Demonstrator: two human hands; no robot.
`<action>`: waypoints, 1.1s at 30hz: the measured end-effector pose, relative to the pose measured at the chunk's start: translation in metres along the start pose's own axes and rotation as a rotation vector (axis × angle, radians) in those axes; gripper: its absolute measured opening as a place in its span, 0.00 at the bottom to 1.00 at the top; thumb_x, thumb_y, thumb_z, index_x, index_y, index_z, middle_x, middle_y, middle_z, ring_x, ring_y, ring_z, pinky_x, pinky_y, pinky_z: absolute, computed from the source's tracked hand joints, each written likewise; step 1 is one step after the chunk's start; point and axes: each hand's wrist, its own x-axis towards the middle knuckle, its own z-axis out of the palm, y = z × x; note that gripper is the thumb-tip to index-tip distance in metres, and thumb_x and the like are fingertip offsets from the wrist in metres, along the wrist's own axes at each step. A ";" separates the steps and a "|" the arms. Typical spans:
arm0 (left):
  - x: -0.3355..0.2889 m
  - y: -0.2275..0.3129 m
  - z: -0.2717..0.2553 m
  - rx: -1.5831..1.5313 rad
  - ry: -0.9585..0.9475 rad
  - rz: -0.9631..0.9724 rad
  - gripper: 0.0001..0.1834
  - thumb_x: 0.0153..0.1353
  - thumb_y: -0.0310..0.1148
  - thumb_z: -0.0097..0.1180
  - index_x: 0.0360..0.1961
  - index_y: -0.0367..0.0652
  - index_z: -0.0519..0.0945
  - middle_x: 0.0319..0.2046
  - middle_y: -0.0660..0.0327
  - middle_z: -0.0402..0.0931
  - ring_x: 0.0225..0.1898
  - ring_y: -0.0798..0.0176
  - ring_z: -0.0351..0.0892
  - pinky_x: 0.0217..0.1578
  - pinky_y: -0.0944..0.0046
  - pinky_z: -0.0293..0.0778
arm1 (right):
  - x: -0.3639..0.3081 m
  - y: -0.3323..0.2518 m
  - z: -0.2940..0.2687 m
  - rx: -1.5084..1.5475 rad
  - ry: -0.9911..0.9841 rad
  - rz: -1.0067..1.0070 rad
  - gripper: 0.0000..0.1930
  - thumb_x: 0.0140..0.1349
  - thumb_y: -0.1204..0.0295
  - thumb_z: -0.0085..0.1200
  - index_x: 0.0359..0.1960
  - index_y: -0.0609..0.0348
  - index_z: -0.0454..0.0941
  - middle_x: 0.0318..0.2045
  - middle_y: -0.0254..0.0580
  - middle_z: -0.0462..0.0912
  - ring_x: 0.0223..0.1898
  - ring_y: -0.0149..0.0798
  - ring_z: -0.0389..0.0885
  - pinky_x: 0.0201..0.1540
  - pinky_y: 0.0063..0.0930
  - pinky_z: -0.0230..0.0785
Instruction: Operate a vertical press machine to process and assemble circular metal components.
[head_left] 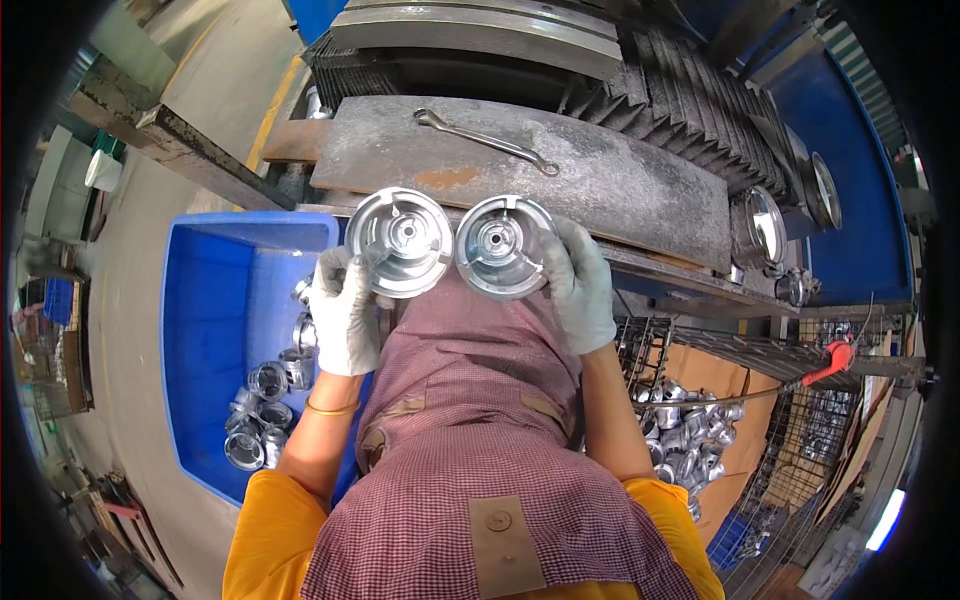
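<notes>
In front of my apron I hold up two round, shiny metal cups, side by side with their hollow faces toward me. My left hand, in a white glove, grips the left metal cup by its lower left rim. Gloved too, my right hand has its fingers closed on the right side of the other metal cup. Each cup shows a small hole at its centre and ribs inside. The two rims lie very close together; whether they touch I cannot tell.
Beyond the cups, a double-ended ring wrench lies on a worn metal plate. At left stands a blue bin with several metal parts. More metal parts fill a cardboard-lined wire cage at right. A red handle juts out there.
</notes>
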 end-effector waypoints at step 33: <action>0.043 -0.024 0.011 -0.077 -0.074 -0.048 0.12 0.63 0.35 0.52 0.43 0.40 0.75 0.38 0.59 0.78 0.40 0.66 0.76 0.43 0.66 0.71 | 0.000 0.021 -0.037 0.290 0.125 0.413 0.18 0.64 0.64 0.49 0.47 0.67 0.72 0.37 0.47 0.80 0.39 0.36 0.77 0.45 0.28 0.69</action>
